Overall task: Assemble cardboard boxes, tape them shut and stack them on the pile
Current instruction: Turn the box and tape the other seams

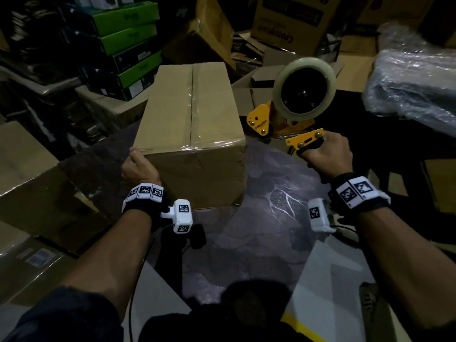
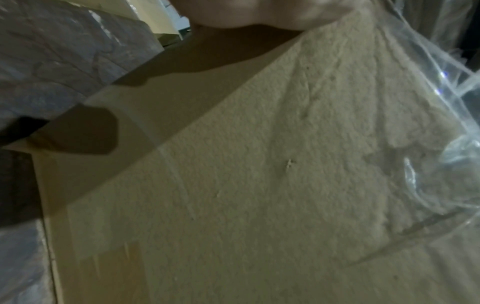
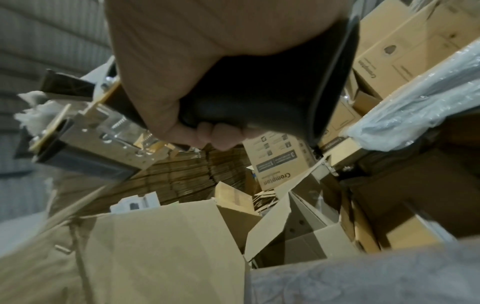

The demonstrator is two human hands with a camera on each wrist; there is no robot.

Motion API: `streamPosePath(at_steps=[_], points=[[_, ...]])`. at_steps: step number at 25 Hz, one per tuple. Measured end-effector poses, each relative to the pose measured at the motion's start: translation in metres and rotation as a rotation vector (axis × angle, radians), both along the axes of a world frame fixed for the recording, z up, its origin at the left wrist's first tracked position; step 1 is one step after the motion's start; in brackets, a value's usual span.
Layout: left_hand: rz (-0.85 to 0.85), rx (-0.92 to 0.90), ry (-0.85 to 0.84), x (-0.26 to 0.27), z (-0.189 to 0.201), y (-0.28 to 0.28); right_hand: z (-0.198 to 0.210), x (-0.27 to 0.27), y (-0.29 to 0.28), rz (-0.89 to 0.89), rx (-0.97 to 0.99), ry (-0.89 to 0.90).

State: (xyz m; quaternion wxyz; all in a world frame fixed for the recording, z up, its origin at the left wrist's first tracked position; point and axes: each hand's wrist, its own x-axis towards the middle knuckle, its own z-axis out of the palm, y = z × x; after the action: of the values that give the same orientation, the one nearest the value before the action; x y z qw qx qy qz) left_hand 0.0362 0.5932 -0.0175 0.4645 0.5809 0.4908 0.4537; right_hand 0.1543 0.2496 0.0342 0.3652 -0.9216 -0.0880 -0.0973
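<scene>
Cluttered storeroom; left hand [image 1: 138, 166] fingers hidden behind box [image 1: 192, 124].

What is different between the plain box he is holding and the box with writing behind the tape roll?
The plain box is blank; the printed box carries upside-down lettering. The plain box has clear tape along its top seam; no tape can be made out on the printed box. The left hand holds the plain box at its near corner; no hand touches the printed box. Both are brown cardboard.

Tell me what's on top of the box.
Clear tape runs along the box's top seam and down the near face. The left hand grips its near-left corner. Its contents are hidden.
</scene>
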Motion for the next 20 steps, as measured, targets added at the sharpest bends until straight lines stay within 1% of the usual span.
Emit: streamPosePath(at_steps=[7,12,15,18,20], points=[[-0.023,0.026,-0.002,0.002,0.0,0.0,-0.026,0.002,0.001,-0.039,0.006,0.048],[-0.05,0.028,-0.04,0.0,0.001,-0.005,-0.056,-0.002,0.008,-0.027,0.075,0.114],[-0.072,0.032,-0.098,-0.003,0.003,-0.01,-0.068,-0.01,0.017,-0.002,0.093,0.151],[-0.075,0.013,-0.102,-0.003,0.004,-0.002,-0.074,-0.023,0.026,0.001,0.142,0.18],[-0.063,0.0,-0.074,-0.006,0.01,0.01,-0.078,-0.035,0.034,0.014,0.149,0.223]])
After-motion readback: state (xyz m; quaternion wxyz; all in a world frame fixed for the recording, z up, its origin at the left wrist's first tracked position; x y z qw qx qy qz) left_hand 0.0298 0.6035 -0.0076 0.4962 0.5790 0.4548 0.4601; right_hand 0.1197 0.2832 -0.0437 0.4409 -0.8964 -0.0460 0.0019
